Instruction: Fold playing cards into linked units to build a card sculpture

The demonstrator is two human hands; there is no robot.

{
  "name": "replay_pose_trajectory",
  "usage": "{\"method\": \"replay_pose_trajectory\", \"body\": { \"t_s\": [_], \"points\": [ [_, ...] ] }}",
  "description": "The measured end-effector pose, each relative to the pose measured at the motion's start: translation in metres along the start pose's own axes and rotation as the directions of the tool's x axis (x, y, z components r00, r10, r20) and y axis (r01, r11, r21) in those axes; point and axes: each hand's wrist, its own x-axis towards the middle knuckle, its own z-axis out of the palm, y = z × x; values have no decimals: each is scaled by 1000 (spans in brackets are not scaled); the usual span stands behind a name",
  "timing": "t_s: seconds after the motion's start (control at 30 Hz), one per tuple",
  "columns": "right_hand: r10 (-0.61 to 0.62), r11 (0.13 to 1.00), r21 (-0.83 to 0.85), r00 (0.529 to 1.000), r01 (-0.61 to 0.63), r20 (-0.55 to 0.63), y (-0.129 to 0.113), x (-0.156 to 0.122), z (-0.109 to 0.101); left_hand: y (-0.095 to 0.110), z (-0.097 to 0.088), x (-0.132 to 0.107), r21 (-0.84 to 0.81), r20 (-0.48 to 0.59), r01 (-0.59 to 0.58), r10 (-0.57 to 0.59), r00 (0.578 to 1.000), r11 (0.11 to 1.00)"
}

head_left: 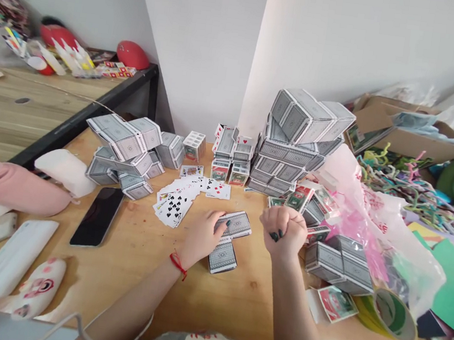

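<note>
Near edge of the desk (245, 312): pale cartoon-print item (42, 285) at left, white slab-shaped device (10, 258) just beside it. At right, yellow-green tape roll (390, 314), on its side, core open; next to it a red-green playing-card box (337, 305) lying with a white flap out, contents not readable.

Mid-desk: lower folded-card block (223, 257) lies flat between the forearms, upper folded-card block (239, 224) just beyond it. Left hand (203, 236) is over the upper block's left end, thumb on top; can't tell if it's pinching or only resting. Right hand (283, 230) is balled into a fist, fingers curled in, off both blocks; can't tell if anything's inside. Right of it, paired card blocks (340, 263) and a clear-pink plastic bag (396, 245), contents mostly unreadable. Left: black-screen phone (97, 217), pink soft case (15, 187), closed as far as visible.

Further: loose face-up cards (177, 199) spread out. Behind them, two upright card boxes (238, 175) with card bundles (225, 143) above; can't tell if in or on. Block stacks flank these: low left stack (124, 142), taller right stack (288, 150).

Far right: open cardboard box (426, 145), light-blue fabric-like stuff in it. Far left: second table (30, 102), white nozzle bottles (64, 56).
</note>
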Motion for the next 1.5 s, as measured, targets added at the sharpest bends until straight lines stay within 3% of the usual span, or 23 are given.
{"method": "replay_pose_trajectory", "body": {
  "t_s": [0.17, 0.23, 0.37, 0.43, 0.63, 0.73, 0.9, 1.0, 1.1, 1.23, 1.3, 1.4, 1.5],
  "points": [
    [143, 984, -123, 983, -129, 112, 44, -5, 0, -3, 0, -1, -42, -17, 13, -14, 1000, 999],
    [124, 990, -86, 985, -114, 118, 36, 0, -1, -3, -1, -1, -55, -10, 26, -27, 1000, 998],
    [40, 999, 22, 985, -44, 168, -7, 8, 4, -3, -1, -1, -69, -20, 56, -58, 998, 996],
    [25, 999, 40, 982, -33, 187, -10, 7, 4, -3, -1, -1, -72, -28, 54, -56, 998, 996],
    [227, 972, -111, 954, -209, 194, 57, -12, -11, -5, 0, 0, -71, -17, 31, -33, 999, 997],
    [234, 972, -33, 949, -232, 211, 60, -16, -19, -5, -1, 0, -59, 0, 23, -23, 1000, 998],
    [165, 986, -18, 985, -164, 57, 36, -16, -34, 4, -10, -1, 25, -28, -47, 48, 998, 999],
    [116, 990, -67, 989, -122, -94, 41, -20, -49, 17, -15, 4, 94, -1, -153, 154, 988, 984],
    [50, 977, -187, 965, -100, -256, 54, -26, -63, 30, -12, 16, 136, 82, -208, 198, 977, 969],
    [43, 938, -297, 913, -177, -407, 60, -36, -72, 41, -5, 29, 139, 188, -180, 152, 970, 974],
    [109, 939, -266, 919, -220, -378, 54, -41, -70, 44, -5, 29, 64, 164, -175, 162, 973, 983],
    [248, 931, -221, 947, -291, -202, 39, -46, -57, 46, -9, 22, -80, 57, -148, 153, 987, 986],
    [212, 938, -268, 976, -218, -54, 24, -49, -37, 46, -12, 14, -214, 12, -77, 81, 997, 974]
  ]
}}
